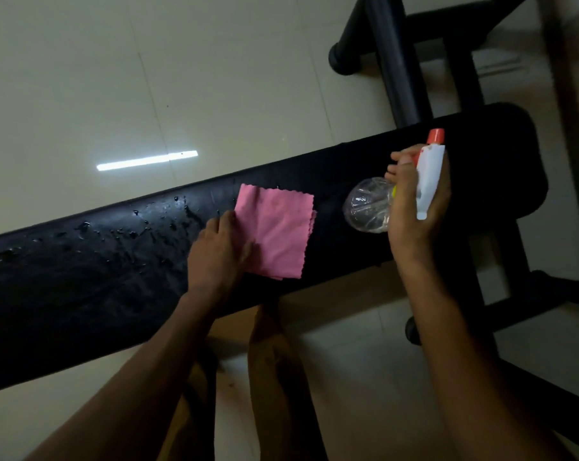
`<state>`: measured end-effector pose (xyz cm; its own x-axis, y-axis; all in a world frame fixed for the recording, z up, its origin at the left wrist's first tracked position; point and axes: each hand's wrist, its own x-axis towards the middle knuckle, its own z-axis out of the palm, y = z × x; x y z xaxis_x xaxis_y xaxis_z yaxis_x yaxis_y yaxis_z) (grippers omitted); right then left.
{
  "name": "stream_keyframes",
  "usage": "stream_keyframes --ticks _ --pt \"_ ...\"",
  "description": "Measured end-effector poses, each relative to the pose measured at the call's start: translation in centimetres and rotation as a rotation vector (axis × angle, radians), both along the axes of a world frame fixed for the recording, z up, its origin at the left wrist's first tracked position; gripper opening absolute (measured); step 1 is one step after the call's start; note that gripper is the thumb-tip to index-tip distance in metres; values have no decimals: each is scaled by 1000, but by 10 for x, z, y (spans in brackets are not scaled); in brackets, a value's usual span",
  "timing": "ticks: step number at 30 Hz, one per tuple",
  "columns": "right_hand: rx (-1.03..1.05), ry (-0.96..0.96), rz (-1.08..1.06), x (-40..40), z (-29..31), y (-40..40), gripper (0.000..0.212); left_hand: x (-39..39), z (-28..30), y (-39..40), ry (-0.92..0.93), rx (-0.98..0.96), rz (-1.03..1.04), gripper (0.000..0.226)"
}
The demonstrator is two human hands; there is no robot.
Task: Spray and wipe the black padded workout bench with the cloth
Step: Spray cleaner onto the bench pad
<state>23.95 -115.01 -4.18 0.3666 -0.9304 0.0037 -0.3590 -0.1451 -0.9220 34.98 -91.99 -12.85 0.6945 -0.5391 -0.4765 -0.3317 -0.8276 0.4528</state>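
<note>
while the person leans over it, one black padded bench (82,277) runs across the room from lower left to upper right, and there's one pink cloth (278,231) lying folded and flat on the pad, about the middle of its length. left hand (218,251) is down on the cloth's left edge, fingers laid on the fabric; whether they pinch it or just press, i can't tell from here. one spray bottle (369,204), clear and crumpled, hangs over the pad to the right of the cloth, and the right hand (414,201) is wrapped around its white trigger head, red nozzle pointing away toward the far end of the bench. so that's two hands, one cloth, one bottle, one bench. droplets (138,224) are scattered on the pad to the left of the cloth, shining wet. around it: pale tiled floor (82,78) with one bright strip of reflected light (147,160), black frame tubes (401,61) rising behind the bench at upper right. the person's legs (275,377) stand right against the near side of the pad, between the two forearms.
</note>
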Motion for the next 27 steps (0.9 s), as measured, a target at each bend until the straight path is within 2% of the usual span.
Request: stream_keyframes --ticks 2,6,10,14,19,22,27 --pt "3 6 -9 2 -10 -3 40 -1 -2 -6 -32 26 -15 56" --pt "0 40 21 -5 -29 -2 16 -1 -3 -10 -10 -9 52 44" --pt "-6 52 43 -15 -33 -4 37 1 -1 -11 13 13 0 30" --pt "16 77 64 -25 -29 -6 54 -3 9 -18 48 -58 -12 22" --pt "67 127 100 -36 -29 -1 77 -9 17 -23 108 -167 -13 33" --pt "55 130 81 -37 -30 3 68 -8 22 -25 144 -236 7 47" --pt "22 148 69 -43 -31 11 72 -7 29 -24 186 -288 23 56"
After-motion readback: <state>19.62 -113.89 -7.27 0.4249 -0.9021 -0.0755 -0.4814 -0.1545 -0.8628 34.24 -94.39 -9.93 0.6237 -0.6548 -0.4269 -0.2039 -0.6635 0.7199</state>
